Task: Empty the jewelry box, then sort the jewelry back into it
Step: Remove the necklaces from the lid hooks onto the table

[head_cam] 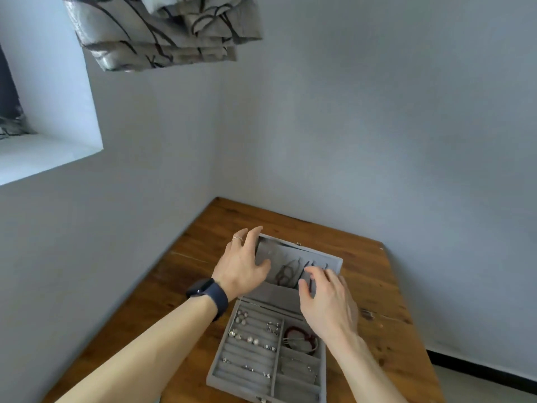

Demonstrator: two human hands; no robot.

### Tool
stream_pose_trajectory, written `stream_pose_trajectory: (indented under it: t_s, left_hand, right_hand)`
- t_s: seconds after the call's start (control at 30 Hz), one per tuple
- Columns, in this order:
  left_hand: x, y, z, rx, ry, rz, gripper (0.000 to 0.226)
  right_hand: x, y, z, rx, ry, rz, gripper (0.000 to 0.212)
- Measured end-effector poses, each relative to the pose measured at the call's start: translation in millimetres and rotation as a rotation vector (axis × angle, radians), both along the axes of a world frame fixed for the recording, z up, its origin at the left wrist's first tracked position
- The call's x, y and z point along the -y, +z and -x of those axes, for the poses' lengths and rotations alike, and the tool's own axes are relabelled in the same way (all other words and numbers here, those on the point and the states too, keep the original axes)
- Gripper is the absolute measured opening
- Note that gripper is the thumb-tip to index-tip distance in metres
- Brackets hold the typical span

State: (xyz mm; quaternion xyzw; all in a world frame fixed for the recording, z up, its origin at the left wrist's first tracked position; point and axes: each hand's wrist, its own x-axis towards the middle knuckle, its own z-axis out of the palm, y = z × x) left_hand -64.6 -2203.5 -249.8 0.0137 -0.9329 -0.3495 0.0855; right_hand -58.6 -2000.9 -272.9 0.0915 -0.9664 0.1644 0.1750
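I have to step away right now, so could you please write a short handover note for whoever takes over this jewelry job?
Left hand holds the left edge of the raised lid, fingers behind, thumb in front.
Right hand is at the necklaces hanging inside the lid, fingers curled; whether it has hold of one is unclear.
The jewelry box stands open on the table; earrings sit in its ridged rows, and a red bracelet in the upper right compartment.
Done: box opened.
Left: take everything out, then sort it back in.
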Motion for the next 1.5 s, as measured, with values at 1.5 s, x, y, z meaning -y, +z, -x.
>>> stream_pose_trajectory:
  t_s: [1.5]
  left_hand:
    - [-29,190,-92,-0.309,-0.354,-0.184,0.012]
  right_hand:
    - [-3,179,-79,-0.351,0.293,0.46,0.006]
